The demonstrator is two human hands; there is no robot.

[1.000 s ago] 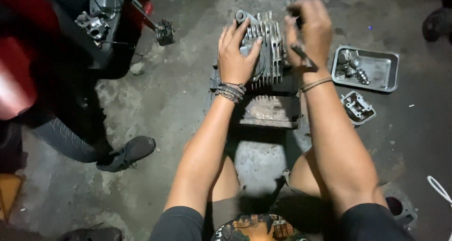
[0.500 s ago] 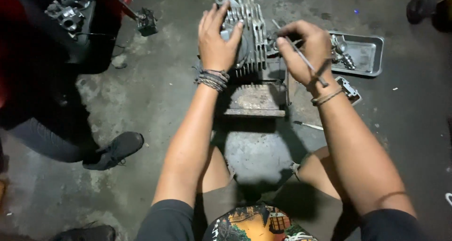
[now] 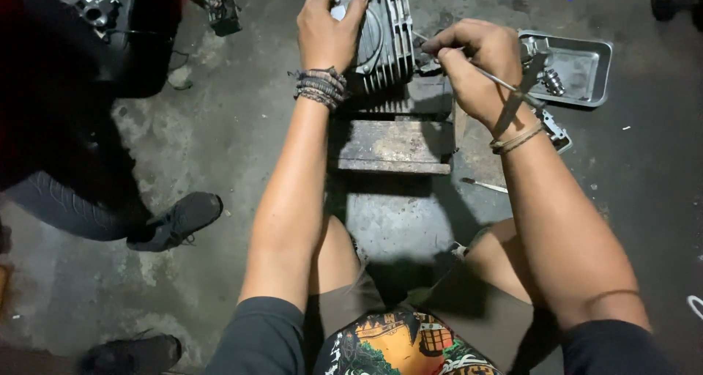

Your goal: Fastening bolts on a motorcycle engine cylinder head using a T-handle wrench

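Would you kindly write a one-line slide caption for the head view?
Left hand steadies a finned grey metal engine cylinder on a wooden block; right hand holds a thin metal tool.

Dull ribbed metal engine cylinder (image 3: 384, 38), worn wooden block (image 3: 392, 144), rough concrete floor (image 3: 220, 140)
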